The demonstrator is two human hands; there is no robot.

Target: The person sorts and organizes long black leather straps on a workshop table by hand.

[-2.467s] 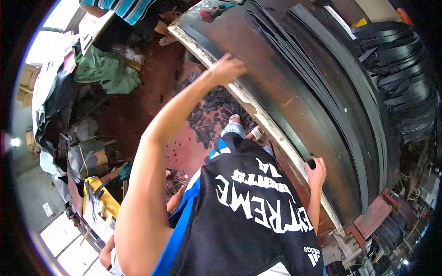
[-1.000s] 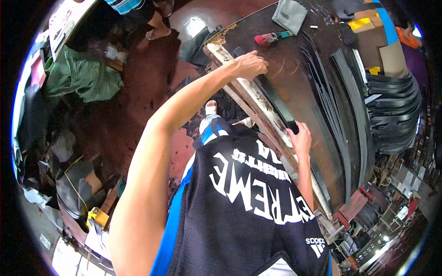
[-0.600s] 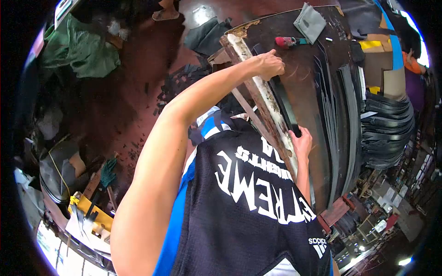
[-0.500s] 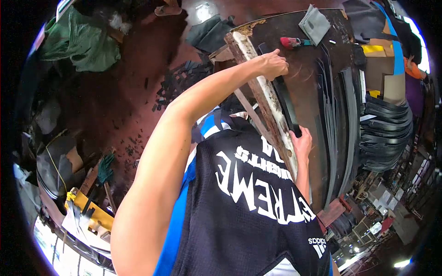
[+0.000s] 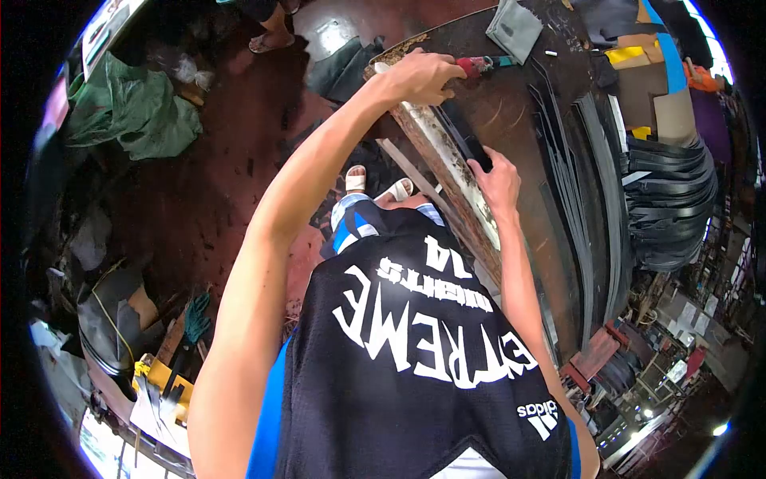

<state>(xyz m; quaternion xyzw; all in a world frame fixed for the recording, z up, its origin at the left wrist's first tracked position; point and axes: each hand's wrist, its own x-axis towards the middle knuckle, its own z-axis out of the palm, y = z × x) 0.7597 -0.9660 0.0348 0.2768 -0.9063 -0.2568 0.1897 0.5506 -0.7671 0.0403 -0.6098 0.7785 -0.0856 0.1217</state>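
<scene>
A dark strip lies along the white-topped edge of a worn wooden beam. My right hand grips its near part, thumb on one side and fingers over the other. At the beam's far end my left hand is curled over the strip's far part; what its fingers hold is hidden under the hand. Just past my left fingertips lies a tool with a red part and a green part, on the dark tabletop.
Long dark strips lie right of my hands, with a thick stack of black strips beyond. A folded grey cloth rests at the back. Dark sheets lie on the floor. A person's sandalled foot shows at the top left.
My right hand has moved up along the beam, closer to my left. My left hand has shifted up and left to the beam's far end. The view has tilted, and my sandals now show.
</scene>
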